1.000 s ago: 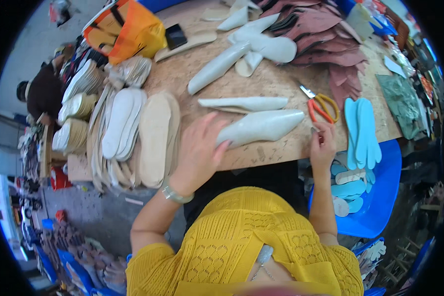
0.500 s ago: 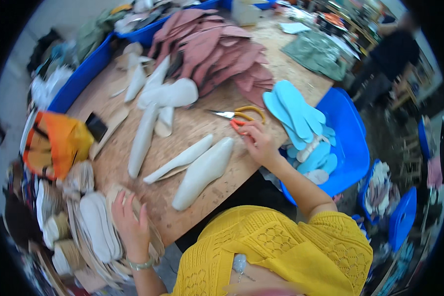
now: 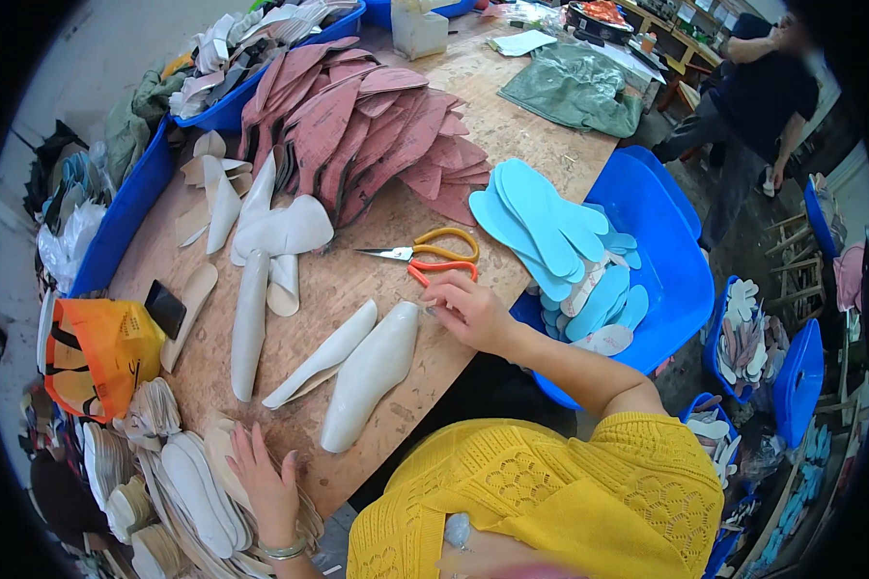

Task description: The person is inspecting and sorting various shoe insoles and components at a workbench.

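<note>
Both hands [image 3: 468, 307] outstretched — fingers loose

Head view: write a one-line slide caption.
Right hand touches a white shoe last beside orange scissors; left hand rests on stacked insoles.

Orange-handled scissors [image 3: 433, 256], pale blue insoles [image 3: 541, 222]

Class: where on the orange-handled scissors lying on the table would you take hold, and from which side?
Grip the orange loop handles of the scissors, coming from the right, where the right hand already lies beside them. The closed blades point left, away from that hand, and the loops lie flat on the wooden table.
</note>
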Demonstrator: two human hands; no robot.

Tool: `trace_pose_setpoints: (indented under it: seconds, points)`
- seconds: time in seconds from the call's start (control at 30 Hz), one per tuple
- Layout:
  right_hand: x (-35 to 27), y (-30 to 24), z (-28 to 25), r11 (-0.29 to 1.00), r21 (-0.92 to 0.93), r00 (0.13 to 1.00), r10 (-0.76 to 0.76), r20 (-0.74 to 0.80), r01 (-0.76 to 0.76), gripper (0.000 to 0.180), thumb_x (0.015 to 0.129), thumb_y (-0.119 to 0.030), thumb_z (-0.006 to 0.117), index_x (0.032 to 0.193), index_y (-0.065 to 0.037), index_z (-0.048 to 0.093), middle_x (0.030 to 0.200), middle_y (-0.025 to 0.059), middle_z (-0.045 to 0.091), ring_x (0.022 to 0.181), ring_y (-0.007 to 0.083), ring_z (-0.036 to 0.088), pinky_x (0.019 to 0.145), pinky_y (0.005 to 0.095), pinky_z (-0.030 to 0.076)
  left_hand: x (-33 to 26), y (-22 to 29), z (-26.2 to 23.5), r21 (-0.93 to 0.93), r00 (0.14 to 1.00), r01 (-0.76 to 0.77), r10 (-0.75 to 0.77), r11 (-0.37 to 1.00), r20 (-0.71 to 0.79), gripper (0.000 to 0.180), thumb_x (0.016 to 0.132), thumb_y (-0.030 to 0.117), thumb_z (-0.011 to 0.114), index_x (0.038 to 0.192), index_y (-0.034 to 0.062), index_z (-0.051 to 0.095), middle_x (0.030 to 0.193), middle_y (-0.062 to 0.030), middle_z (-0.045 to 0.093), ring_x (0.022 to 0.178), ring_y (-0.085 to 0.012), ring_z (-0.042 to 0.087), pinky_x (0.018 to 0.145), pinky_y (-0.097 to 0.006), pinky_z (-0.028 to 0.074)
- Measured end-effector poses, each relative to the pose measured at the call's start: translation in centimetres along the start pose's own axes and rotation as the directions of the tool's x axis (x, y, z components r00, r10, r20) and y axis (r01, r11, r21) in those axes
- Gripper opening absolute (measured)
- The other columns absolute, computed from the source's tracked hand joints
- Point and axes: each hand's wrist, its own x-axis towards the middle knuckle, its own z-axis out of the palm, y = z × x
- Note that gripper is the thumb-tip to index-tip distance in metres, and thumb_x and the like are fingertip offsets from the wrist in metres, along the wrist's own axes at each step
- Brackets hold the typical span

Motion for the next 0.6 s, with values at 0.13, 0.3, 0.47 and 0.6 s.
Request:
trace_pose_setpoints:
  seconds: [0.13,0.3,0.47,0.6]
  points:
    - [0.8,0.9,-2.2,0.989,-0.028,0.988,-0.145,-0.05,0.144,0.021,0.08,0.002,0.063,0.099,-0.004,0.063,0.1,0.0119,0.061,0.081,0.0287,0.064,0.069,0.034,0.053,1.2,3.1,-0.8,0.003,0.996,-0.076,0.076,0.997,-0.044,0.068,0.084,0.02,0.067,0.142,0.0037,0.037,0.151,-0.0216,0.027,0.141,-0.0397,0.025,0.115,-0.056,0.015]
    - [0.5,2.0,-4.6,0.996,0.088,0.999,-0.033,-0.024,0.035,0.021,0.079,0.003,0.064,0.1,-0.003,0.063,0.098,0.0124,0.061,0.076,0.0256,0.064,0.066,0.0324,0.052,1.8,8.5,0.2,-0.105,0.947,-0.322,0.32,0.941,-0.031,0.066,0.082,0.019,0.07,0.138,0.0034,0.04,0.148,-0.0232,0.031,0.137,-0.04,0.03,0.113,-0.055,0.022]
    - [2.6,3.0,-8.7,0.987,0.029,0.985,-0.158,-0.074,0.161,0.02,0.079,0.003,0.066,0.098,-0.002,0.062,0.097,0.0118,0.061,0.073,0.0248,0.064,0.062,0.0312,0.052,2.2,12.7,1.7,-0.161,0.894,-0.435,0.446,0.886,0.038,0.062,0.081,0.02,0.072,0.134,0.0029,0.045,0.147,-0.0221,0.034,0.138,-0.0399,0.031,0.112,-0.055,0.024]
    - [7.0,5.3,-12.7,0.943,-0.185,0.944,-0.304,-0.132,0.278,0.018,0.08,-0.001,0.066,0.097,-0.005,0.063,0.094,0.0113,0.062,0.076,0.0287,0.064,0.066,0.0352,0.053,3.4,15.6,2.7,-0.218,0.836,-0.511,0.54,0.831,0.097,0.063,0.08,0.026,0.073,0.133,0.0029,0.047,0.146,-0.0205,0.036,0.137,-0.0381,0.034,0.111,-0.056,0.026]
